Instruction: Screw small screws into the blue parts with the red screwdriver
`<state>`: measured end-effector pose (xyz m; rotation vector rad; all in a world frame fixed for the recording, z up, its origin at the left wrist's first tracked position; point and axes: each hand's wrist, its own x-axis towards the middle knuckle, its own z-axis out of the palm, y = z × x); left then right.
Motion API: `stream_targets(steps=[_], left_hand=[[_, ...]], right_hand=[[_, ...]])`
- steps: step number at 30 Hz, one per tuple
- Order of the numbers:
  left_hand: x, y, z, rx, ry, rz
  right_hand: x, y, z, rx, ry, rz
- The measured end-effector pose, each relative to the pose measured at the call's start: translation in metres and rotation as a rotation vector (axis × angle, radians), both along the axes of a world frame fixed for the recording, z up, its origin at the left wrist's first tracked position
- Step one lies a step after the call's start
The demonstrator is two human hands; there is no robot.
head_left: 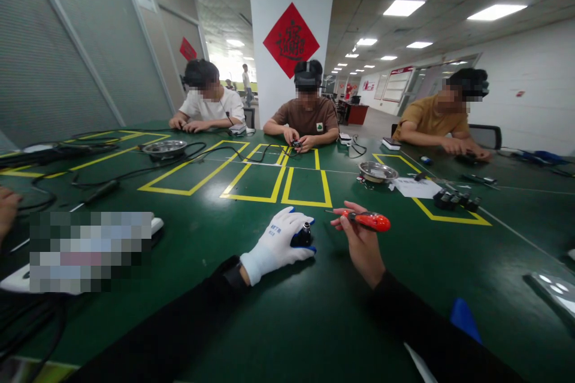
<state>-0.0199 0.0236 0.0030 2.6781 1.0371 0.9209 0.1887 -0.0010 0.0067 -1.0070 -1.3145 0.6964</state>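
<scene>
My left hand [281,242], in a white glove with blue fingertips, is closed around a small black device [303,236] with a round metallic top. The glove hides much of the device, so its kind does not show. To the right, my bare right hand [359,248] grips a red and black screwdriver [367,220]. Its thin shaft points left toward the device, with a gap between them. Both hands are low over the green table [251,329].
Metal bowls [378,172] [164,149] stand left and right. Black parts [456,198] and white paper [415,187] lie at right. A screwdriver [101,191], cables [45,311] and a pixelated white device [155,226] are at left. Several people sit around the table.
</scene>
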Motion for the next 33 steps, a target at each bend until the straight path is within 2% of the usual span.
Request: stream_targets(steps=[6,12,16,20,27,33], left_hand=[[0.002,0.002,-0.005,-0.034,-0.008,0.002],[-0.004,0.006,-0.008,0.002,-0.011,0.112],[-0.003,0.005,-0.006,-0.013,-0.020,0.065],[-0.001,0.004,-0.009,-0.047,-0.008,0.104],[0.002,0.002,-0.012,-0.057,0.001,0.099],[0.002,-0.002,-0.011,-0.061,0.008,0.092]], right_hand=[[-0.004,-0.009,0.007,0.081,0.087,0.030],[-0.005,-0.008,0.005,0.032,0.155,-0.006],[-0.004,-0.005,0.006,0.017,0.134,-0.066],[-0.002,-0.006,0.008,0.012,0.085,-0.061],[-0.002,-0.009,0.002,0.122,0.034,0.068],[-0.007,-0.019,0.007,0.210,0.130,0.034]])
